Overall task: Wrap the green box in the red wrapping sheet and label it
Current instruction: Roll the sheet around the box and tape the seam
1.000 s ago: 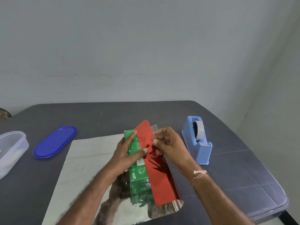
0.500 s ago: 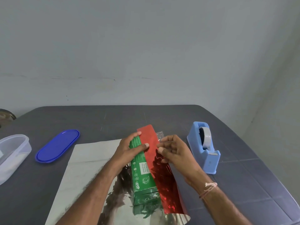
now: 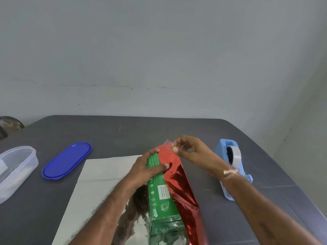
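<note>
Left hand [image 3: 143,172] grips the far end of the green box [image 3: 159,197], thumb pressing the red wrapping sheet [image 3: 178,175] folded over its right side. Right hand [image 3: 192,151] pinches a strip of clear tape [image 3: 169,143] above the sheet's far corner. A tape dispenser [image 3: 231,167] stands just right.

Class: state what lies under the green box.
The wrapping sheet, silver side up, lies under the green box; the table beneath is covered there.

red wrapping sheet [image 3: 178,175]: glossy foil, silver underside | green box [image 3: 160,197]: printed card | table [image 3: 123,131]: matt grey
</note>
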`<action>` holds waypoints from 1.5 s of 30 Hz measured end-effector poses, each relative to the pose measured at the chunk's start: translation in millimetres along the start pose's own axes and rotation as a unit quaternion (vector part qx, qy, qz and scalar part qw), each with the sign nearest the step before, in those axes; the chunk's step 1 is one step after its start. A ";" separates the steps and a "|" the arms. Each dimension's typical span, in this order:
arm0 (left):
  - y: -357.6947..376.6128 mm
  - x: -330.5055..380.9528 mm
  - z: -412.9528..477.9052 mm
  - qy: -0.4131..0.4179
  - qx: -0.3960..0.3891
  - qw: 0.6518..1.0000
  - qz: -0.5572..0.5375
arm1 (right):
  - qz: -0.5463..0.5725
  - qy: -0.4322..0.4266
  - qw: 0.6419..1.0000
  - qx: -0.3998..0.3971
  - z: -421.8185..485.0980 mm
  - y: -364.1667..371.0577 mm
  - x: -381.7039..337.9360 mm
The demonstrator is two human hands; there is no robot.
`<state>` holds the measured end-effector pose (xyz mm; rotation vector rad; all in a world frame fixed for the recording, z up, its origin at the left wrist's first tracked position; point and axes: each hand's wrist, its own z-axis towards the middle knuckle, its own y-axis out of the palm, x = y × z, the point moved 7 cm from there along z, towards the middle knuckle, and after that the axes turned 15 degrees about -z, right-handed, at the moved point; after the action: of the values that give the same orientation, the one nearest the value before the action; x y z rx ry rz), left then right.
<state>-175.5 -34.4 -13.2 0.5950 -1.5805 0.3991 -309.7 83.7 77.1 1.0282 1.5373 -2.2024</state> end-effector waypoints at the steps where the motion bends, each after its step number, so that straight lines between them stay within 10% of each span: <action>1: 1.3 0.3 -0.3 0.001 -0.006 1.000 -0.004 | -0.021 -0.012 0.999 -0.026 11.1 1.3 0.0; 14: -3.3 -7.6 9.7 0.023 0.004 1.000 0.021 | -0.040 -0.048 0.986 -0.157 57.0 36.8 20.2; 45: -8.3 -18.3 18.5 0.018 0.022 0.998 0.053 | -0.080 -0.017 0.994 -0.077 55.4 46.8 33.9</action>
<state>-185.0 -49.3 -34.0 0.5353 -1.5766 0.5232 -328.9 21.0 31.2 0.8432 1.7986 -2.1481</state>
